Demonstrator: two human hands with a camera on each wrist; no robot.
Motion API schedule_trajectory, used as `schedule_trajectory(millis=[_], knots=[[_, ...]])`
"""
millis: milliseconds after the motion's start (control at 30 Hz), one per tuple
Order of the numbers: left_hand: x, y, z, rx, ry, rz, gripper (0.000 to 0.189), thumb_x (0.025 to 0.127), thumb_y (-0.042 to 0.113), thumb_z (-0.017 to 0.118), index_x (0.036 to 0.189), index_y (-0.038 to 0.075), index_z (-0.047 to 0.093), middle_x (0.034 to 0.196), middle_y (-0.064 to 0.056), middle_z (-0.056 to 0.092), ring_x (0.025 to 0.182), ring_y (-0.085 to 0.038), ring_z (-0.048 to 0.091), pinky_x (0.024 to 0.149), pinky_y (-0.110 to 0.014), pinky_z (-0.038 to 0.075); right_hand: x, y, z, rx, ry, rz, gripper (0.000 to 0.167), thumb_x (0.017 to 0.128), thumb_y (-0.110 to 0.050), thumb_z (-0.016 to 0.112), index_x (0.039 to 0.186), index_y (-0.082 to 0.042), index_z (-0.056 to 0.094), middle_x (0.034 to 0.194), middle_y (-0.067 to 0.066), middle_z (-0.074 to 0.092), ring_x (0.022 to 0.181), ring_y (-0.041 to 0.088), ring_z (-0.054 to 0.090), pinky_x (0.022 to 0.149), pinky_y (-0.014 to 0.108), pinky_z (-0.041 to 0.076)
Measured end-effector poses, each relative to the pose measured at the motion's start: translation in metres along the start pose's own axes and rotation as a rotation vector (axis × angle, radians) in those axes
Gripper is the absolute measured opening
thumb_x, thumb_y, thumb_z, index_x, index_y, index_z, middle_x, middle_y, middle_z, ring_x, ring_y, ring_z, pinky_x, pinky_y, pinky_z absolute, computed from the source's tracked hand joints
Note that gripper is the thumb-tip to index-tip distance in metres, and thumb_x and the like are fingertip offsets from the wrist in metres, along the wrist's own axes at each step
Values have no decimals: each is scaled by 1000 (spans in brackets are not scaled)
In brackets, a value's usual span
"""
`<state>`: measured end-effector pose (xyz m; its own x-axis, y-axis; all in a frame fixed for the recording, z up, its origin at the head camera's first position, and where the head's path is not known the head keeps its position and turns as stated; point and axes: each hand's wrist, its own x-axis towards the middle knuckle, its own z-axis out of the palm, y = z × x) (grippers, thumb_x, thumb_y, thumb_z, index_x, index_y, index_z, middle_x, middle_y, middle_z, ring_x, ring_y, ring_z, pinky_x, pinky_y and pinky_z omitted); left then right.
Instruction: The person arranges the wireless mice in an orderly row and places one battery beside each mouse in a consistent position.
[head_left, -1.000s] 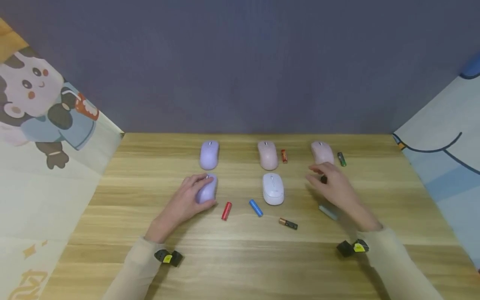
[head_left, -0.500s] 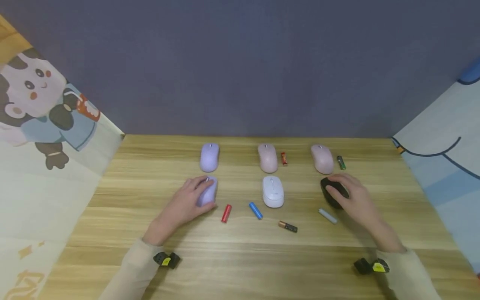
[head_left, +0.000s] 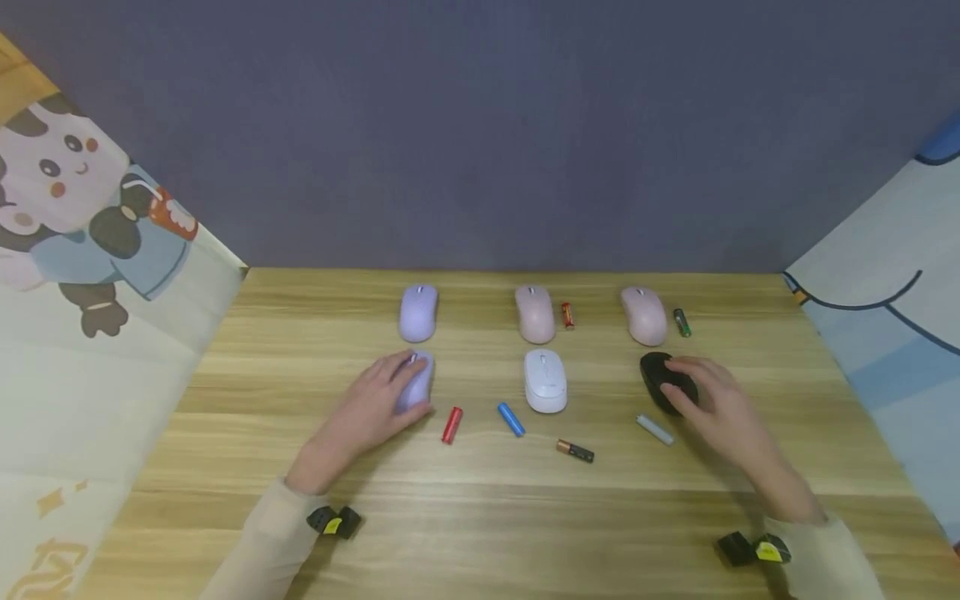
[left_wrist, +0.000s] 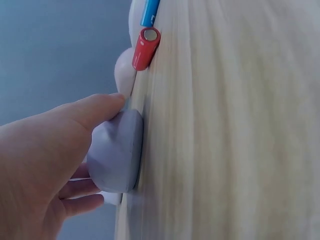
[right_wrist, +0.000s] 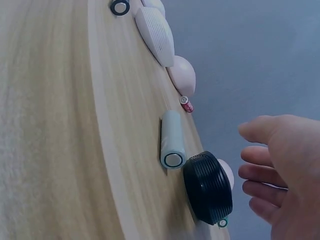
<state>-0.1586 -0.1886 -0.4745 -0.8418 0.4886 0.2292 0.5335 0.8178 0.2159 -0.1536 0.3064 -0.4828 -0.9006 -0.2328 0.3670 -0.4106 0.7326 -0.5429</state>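
Observation:
My left hand (head_left: 360, 412) holds a purple computer mouse (head_left: 416, 390) on the table, thumb along its right side and fingers over its left side. In the left wrist view, that mouse (left_wrist: 117, 155) sits between the thumb and the other fingers. Over at the right, my right hand (head_left: 716, 408) hovers by a black mouse (head_left: 654, 377), fingers loosely bent. The right wrist view has the hand (right_wrist: 295, 170) raised apart from the black mouse (right_wrist: 207, 190), gripping nothing. A grey battery (head_left: 655, 429) lies just in front of the black mouse.
Behind stand another purple mouse (head_left: 417, 313) and two pink mice, one central (head_left: 535, 315), one right (head_left: 643, 317). A white mouse (head_left: 545, 382) is mid-table. Red (head_left: 452, 425), blue (head_left: 512, 419), black-and-copper (head_left: 575, 451), small red (head_left: 567, 316) and green (head_left: 682, 322) batteries lie about.
My right hand has drawn back and rightward from near the right pink mouse, then lifted off the black mouse, which is now more exposed. The left hand stays on the purple mouse.

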Motion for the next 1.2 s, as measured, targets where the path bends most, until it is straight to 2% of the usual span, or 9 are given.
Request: schedule_trajectory(millis=[167, 300, 567, 800, 1000, 1200], knots=[[-1, 6, -3, 28, 16, 33, 71, 89, 43, 79, 143, 2, 57, 145, -28, 54, 132, -45, 55, 111, -59, 47, -4, 2, 2, -12, -5, -1, 37, 96, -15, 73, 128, 2, 65, 135, 30, 59, 123, 54, 53, 99, 72, 42], [1, 12, -5, 28, 52, 99, 65, 90, 40, 79, 139, 1, 60, 143, -23, 58, 132, -41, 56, 110, -57, 49, -6, 1, 2, -27, -5, -4, 37, 95, -14, 74, 128, 2, 65, 135, 28, 60, 123, 53, 54, 98, 70, 43], [2, 28, -7, 72, 10, 200, 59, 91, 41, 77, 135, 4, 64, 141, -19, 62, 133, -35, 57, 114, -53, 45, -10, 3, 4, -30, -38, 18, 38, 97, -17, 72, 131, 0, 64, 138, 28, 58, 124, 52, 53, 97, 70, 44], [3, 44, -2, 101, 9, 308, 50, 92, 41, 77, 129, 9, 69, 127, -10, 70, 119, -27, 65, 108, -44, 52, -11, 5, 6, -38, -49, 1, 36, 95, -15, 74, 128, 0, 66, 139, 25, 59, 125, 51, 53, 95, 70, 46], [3, 51, 1, 109, -2, 305, 46, 92, 39, 77, 127, 10, 70, 119, -7, 73, 110, -22, 70, 96, -37, 59, -12, 5, 8, -29, -44, -9, 36, 94, -12, 75, 127, 1, 67, 139, 25, 59, 125, 52, 53, 96, 71, 45], [4, 54, 2, 97, -19, 281, 44, 91, 38, 78, 126, 10, 71, 117, -6, 73, 106, -21, 71, 91, -35, 61, -12, 5, 8, -36, -51, 0, 37, 94, -11, 75, 127, 2, 66, 138, 25, 58, 126, 53, 52, 96, 71, 45]])
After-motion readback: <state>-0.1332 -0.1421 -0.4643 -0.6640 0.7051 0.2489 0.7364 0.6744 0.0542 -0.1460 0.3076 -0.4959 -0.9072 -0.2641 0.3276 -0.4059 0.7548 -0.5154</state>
